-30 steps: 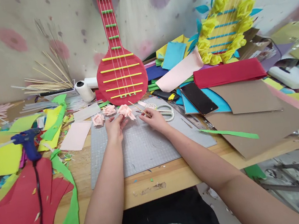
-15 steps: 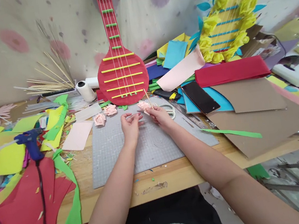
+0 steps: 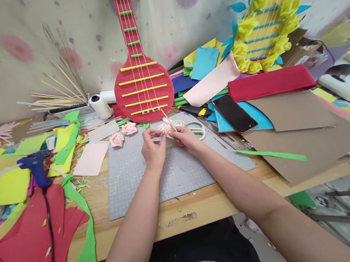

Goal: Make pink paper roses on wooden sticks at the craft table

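Observation:
A pink paper flower [image 3: 163, 128] is held over the grey cutting mat [image 3: 131, 188]. My left hand [image 3: 153, 150] is closed, with thumb and fingertips pinched at the flower's near left side. In my right hand [image 3: 187, 139] a thin wooden stick [image 3: 168, 119] slants up from the pinched fingers, against the flower's right side. Fingers partly hide the flower's base. Two similar pink flowers, one a rose [image 3: 117, 140] and one a rose [image 3: 129, 128], lie at the mat's far left edge. White-handled scissors [image 3: 200, 130] lie just beyond my right hand.
A red paper lute [image 3: 143, 87] stands behind the mat. At left are a blue glue gun [image 3: 36, 166] with its cord and colored paper scraps. A black phone [image 3: 234, 113] and brown cardboard [image 3: 310, 148] lie at right. A yellow lute [image 3: 262, 36] leans at the back.
The pink flower and stick have shifted slightly left with my right hand. My left hand's fingers have closed in from beside the flower to pinch at it.

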The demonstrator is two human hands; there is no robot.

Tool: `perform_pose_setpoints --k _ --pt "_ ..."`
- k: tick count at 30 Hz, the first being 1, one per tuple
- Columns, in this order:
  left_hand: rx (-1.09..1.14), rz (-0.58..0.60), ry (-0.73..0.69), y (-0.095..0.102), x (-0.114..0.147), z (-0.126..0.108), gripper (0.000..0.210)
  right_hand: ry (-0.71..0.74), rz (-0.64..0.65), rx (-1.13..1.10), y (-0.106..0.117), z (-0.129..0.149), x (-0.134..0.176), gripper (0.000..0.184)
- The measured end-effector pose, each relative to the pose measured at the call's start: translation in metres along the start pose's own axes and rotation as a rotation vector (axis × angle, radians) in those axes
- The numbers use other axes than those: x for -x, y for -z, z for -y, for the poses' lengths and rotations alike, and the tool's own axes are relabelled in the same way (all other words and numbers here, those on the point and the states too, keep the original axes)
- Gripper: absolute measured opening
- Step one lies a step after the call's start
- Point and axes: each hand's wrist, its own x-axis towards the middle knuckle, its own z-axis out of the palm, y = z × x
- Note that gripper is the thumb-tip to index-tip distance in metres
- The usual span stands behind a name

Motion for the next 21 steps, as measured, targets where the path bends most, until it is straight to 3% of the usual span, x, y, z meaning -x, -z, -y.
perform_pose_setpoints --k 10,15,21 --pt "0.012 -0.06 0.074 0.001 -0.008 0.007 0.035 0.253 0.033 0.284 -0.006 -0.003 0.004 0.023" --pt "0.183 -0.055 0.231 -0.002 -0.01 0.009 0.04 0.387 -0.062 0.507 -0.005 -0.009 0.003 0.02" --pt "0.272 -0.067 0.279 -0.006 -0.003 -0.002 0.036 0.412 -0.132 0.752 -0.004 -0.011 0.004 0.015"
